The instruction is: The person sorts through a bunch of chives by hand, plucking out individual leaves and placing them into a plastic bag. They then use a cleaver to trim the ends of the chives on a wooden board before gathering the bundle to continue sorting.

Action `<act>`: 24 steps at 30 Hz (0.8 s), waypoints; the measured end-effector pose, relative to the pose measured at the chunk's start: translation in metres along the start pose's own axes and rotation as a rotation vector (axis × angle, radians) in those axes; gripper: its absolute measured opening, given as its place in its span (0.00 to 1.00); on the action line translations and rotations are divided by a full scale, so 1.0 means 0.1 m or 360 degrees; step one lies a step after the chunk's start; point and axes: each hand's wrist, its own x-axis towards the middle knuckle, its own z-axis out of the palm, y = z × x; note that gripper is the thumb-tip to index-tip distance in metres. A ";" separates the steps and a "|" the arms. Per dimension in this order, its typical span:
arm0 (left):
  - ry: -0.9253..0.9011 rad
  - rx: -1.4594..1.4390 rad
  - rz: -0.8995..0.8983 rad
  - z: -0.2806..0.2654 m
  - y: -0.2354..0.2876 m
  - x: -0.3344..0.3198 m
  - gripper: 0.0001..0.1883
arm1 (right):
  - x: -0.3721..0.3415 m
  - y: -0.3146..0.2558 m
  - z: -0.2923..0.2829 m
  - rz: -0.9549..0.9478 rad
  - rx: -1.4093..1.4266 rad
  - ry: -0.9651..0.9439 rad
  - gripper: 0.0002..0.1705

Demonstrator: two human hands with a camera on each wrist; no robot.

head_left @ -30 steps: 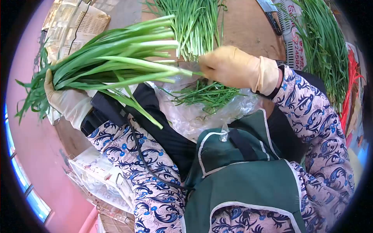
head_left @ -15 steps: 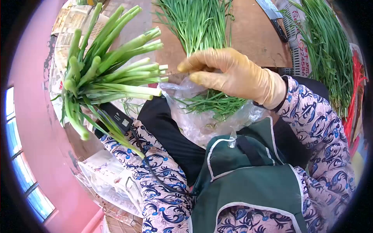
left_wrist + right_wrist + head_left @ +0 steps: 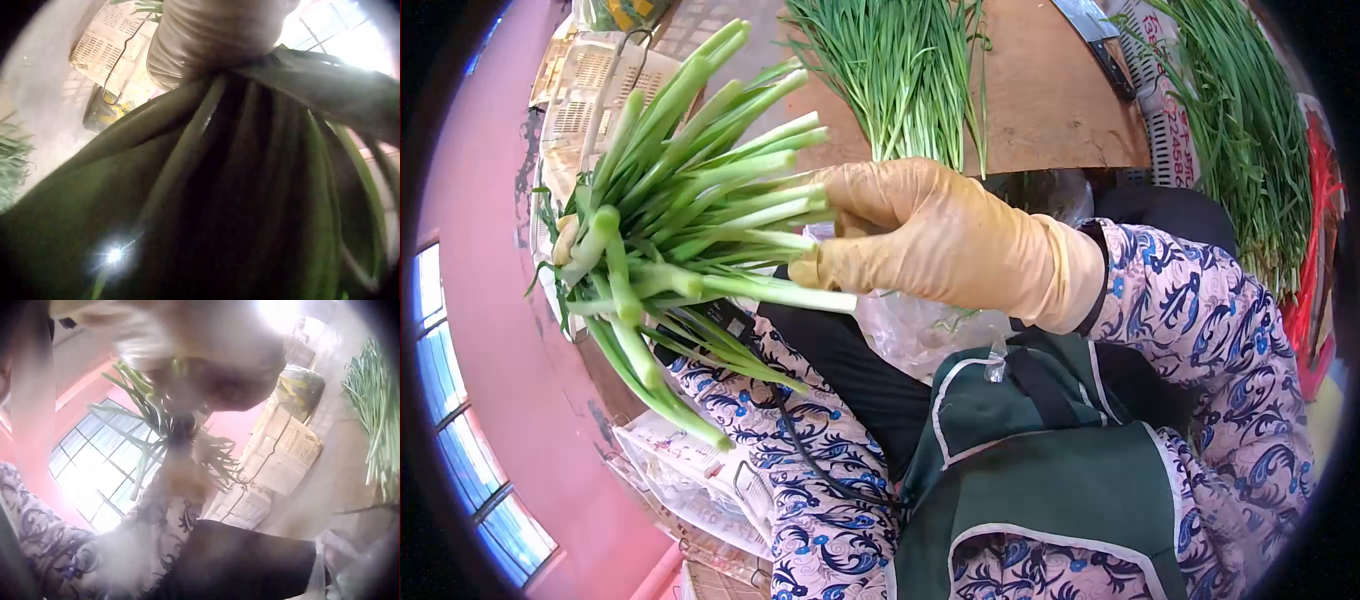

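Observation:
A bunch of long green stalks [image 3: 700, 170] is held up at the left, cut ends fanned toward the camera and to the right. My gloved left hand [image 3: 215, 40] grips it around the leaves; in the head view only a bit of that hand [image 3: 565, 240] shows behind the stalks. At the bunch's right side is my gloved right hand [image 3: 950, 240], its bent fingers and thumb closed around some stalk ends. The right wrist view shows this hand [image 3: 200, 350] blurred, with the stalks [image 3: 150, 400] below it.
More greens [image 3: 900, 80] lie on a brown board [image 3: 1050, 110], with a knife [image 3: 1105, 50] to their right. A white crate [image 3: 1165, 130] and tall greens [image 3: 1250, 130] stand at the right. Clear plastic [image 3: 920, 330] lies below my right hand; a pale basket [image 3: 585, 90] is upper left.
From apart from the bunch half a second ago, my right hand has moved left onto the stalk ends. The bunch turned its cut ends toward the camera during the last second.

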 end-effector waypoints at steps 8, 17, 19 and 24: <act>-0.0062 0.0023 0.0028 -0.07 -0.07 0.12 0.17 | 0.07 -0.11 -0.03 -0.0096 0.0171 0.0016 0.26; 0.0145 -0.0476 -0.0227 0.35 0.10 0.10 0.19 | 0.12 -0.05 -0.09 0.0016 0.0392 0.0153 0.22; 0.0237 -0.0470 -0.0098 0.54 0.10 0.00 0.20 | 0.13 -0.02 -0.11 0.0046 0.0486 0.0162 0.22; 0.0018 -0.0689 -0.0276 0.24 -0.01 0.17 0.20 | 0.11 0.05 -0.02 -0.0074 0.0595 0.0411 0.13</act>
